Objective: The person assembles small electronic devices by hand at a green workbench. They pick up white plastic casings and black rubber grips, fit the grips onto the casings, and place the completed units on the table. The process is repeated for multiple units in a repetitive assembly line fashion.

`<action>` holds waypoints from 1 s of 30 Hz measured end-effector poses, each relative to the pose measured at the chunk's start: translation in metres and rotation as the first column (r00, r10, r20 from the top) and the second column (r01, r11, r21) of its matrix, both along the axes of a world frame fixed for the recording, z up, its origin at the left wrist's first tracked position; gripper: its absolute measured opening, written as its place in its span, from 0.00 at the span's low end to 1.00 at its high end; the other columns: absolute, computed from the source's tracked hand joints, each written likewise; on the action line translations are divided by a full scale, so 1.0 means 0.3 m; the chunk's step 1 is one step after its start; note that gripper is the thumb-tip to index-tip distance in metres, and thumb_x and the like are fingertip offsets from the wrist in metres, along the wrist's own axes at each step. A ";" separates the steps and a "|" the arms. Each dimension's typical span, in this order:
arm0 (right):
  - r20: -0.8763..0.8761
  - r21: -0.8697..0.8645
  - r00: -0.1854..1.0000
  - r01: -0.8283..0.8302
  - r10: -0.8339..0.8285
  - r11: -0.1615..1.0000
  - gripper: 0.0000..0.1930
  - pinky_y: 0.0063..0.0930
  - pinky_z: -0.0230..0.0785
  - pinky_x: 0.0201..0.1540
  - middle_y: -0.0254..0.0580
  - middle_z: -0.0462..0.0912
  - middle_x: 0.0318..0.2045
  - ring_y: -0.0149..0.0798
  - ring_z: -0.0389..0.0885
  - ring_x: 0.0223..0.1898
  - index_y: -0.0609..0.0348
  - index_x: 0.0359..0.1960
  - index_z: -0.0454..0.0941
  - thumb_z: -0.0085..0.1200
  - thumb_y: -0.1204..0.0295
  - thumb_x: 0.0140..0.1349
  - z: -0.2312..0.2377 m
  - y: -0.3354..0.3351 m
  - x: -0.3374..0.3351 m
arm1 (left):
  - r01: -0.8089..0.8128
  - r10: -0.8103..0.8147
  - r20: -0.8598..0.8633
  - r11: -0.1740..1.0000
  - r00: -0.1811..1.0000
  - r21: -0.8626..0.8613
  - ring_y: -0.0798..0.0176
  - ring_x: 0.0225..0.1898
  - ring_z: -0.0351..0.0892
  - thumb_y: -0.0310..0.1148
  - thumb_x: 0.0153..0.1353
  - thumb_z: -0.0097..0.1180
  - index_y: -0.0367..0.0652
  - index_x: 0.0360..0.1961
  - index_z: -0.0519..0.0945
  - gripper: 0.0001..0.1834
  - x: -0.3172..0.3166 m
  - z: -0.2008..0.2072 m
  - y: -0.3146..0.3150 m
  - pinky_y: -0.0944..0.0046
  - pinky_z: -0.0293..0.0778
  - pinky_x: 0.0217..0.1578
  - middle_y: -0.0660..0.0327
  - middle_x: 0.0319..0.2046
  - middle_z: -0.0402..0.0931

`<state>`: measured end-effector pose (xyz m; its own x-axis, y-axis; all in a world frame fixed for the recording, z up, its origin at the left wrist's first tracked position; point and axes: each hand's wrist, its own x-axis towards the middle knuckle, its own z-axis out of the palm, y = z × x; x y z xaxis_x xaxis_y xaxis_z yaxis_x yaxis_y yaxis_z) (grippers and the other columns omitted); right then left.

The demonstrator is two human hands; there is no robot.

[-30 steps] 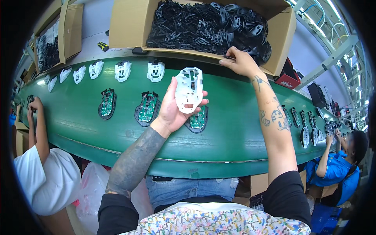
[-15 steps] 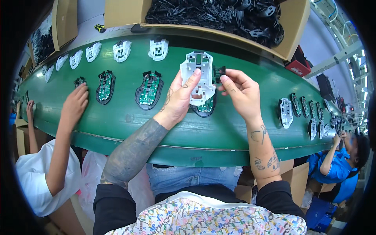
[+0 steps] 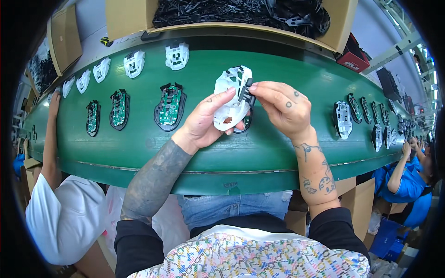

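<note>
My left hand (image 3: 201, 123) is closed around the edge of a white mouse shell (image 3: 226, 110), thumb on top, holding it tilted above the green belt. The fingers of my right hand (image 3: 285, 105) pinch a small black plastic piece (image 3: 246, 92) at the shell's right side. The piece touches or overlaps the shell edge; whether it is seated, I cannot tell. Beneath my hands lies a black mouse base (image 3: 247, 124), mostly hidden. To its left, more black bases with green circuit boards (image 3: 170, 106) rest in a row.
White shells (image 3: 177, 56) line the belt's far side. Beyond it stands a cardboard box (image 3: 345, 28) of black plastic parts (image 3: 208, 14). Shells (image 3: 343, 119) and bases (image 3: 354, 109) lie at right. A co-worker's arm (image 3: 50, 134) reaches across at left; another person (image 3: 398, 185) works at far right.
The white shell has turned and tilted in my left hand. My right hand has brought the black piece against its side. The left co-worker's hand has moved away from a mouse base toward the far-left shells.
</note>
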<state>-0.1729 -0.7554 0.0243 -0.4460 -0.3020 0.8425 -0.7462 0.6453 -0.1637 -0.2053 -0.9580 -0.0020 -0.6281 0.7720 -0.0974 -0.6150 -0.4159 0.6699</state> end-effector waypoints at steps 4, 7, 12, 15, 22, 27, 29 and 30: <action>0.025 0.027 1.000 -0.010 0.009 1.000 0.16 0.28 0.78 0.34 0.39 0.85 0.35 0.39 0.84 0.33 0.53 0.40 0.83 0.64 0.80 0.46 0.015 0.001 0.006 | -0.050 0.047 -0.057 0.997 0.997 -0.053 0.65 0.25 0.83 0.47 0.67 0.53 0.42 0.48 0.74 0.19 0.007 0.001 -0.002 0.73 0.73 0.15 0.60 0.33 0.80; 0.075 -0.044 0.996 -0.044 0.047 0.998 0.16 0.27 0.78 0.34 0.39 0.85 0.36 0.39 0.84 0.33 0.54 0.40 0.83 0.66 0.76 0.46 0.011 -0.002 0.005 | -0.048 0.043 -0.094 0.997 0.995 -0.056 0.66 0.24 0.83 0.46 0.65 0.57 0.41 0.48 0.74 0.20 0.003 -0.002 -0.013 0.74 0.73 0.16 0.61 0.33 0.80; 0.119 -0.060 0.990 -0.063 0.069 0.996 0.16 0.27 0.78 0.35 0.40 0.85 0.36 0.39 0.84 0.34 0.54 0.39 0.83 0.68 0.73 0.46 0.013 -0.007 0.009 | -0.002 -0.002 -0.117 0.999 0.993 -0.038 0.67 0.25 0.82 0.44 0.63 0.60 0.40 0.49 0.73 0.21 -0.001 0.013 -0.032 0.72 0.76 0.20 0.61 0.34 0.79; 0.104 -0.037 0.993 -0.052 0.055 0.998 0.15 0.27 0.78 0.36 0.40 0.85 0.37 0.39 0.84 0.35 0.54 0.39 0.83 0.68 0.72 0.47 0.015 -0.007 0.008 | -0.031 0.023 -0.144 0.998 0.989 -0.054 0.68 0.29 0.80 0.41 0.61 0.62 0.40 0.50 0.72 0.22 0.012 0.042 -0.024 0.67 0.80 0.27 0.62 0.36 0.78; 0.255 -0.071 0.959 -0.113 0.127 0.991 0.25 0.31 0.79 0.41 0.49 0.82 0.46 0.43 0.84 0.41 0.57 0.52 0.78 0.68 0.67 0.51 0.001 -0.057 0.022 | -0.211 0.034 -0.468 0.920 0.883 -0.332 0.71 0.30 0.78 0.51 0.59 0.63 0.42 0.52 0.72 0.29 -0.010 0.031 -0.058 0.70 0.77 0.25 0.63 0.37 0.77; 0.347 -0.277 0.901 -0.166 0.259 0.946 0.34 0.30 0.80 0.43 0.53 0.80 0.49 0.43 0.83 0.43 0.62 0.58 0.73 0.70 0.65 0.48 -0.006 -0.130 0.050 | -0.351 0.230 -0.458 0.915 0.859 -0.199 0.66 0.48 0.76 0.45 0.62 0.59 0.41 0.56 0.68 0.28 0.006 0.047 -0.040 0.63 0.73 0.50 0.58 0.47 0.74; 0.363 -0.263 0.915 -0.079 0.175 0.962 0.33 0.29 0.80 0.42 0.52 0.80 0.49 0.43 0.83 0.42 0.62 0.57 0.73 0.69 0.67 0.48 -0.029 -0.131 0.049 | -0.450 0.286 -0.562 0.875 0.776 -0.177 0.65 0.50 0.75 0.43 0.61 0.61 0.39 0.57 0.66 0.29 0.004 0.043 -0.032 0.63 0.73 0.51 0.58 0.48 0.74; 0.309 -0.240 0.939 -0.074 0.149 0.968 0.30 0.29 0.80 0.42 0.52 0.80 0.49 0.44 0.84 0.42 0.61 0.55 0.75 0.67 0.71 0.47 -0.029 -0.135 0.045 | -0.498 0.311 -0.610 0.853 0.729 -0.160 0.65 0.50 0.75 0.42 0.60 0.62 0.38 0.57 0.65 0.30 0.004 0.038 -0.027 0.63 0.73 0.51 0.57 0.48 0.74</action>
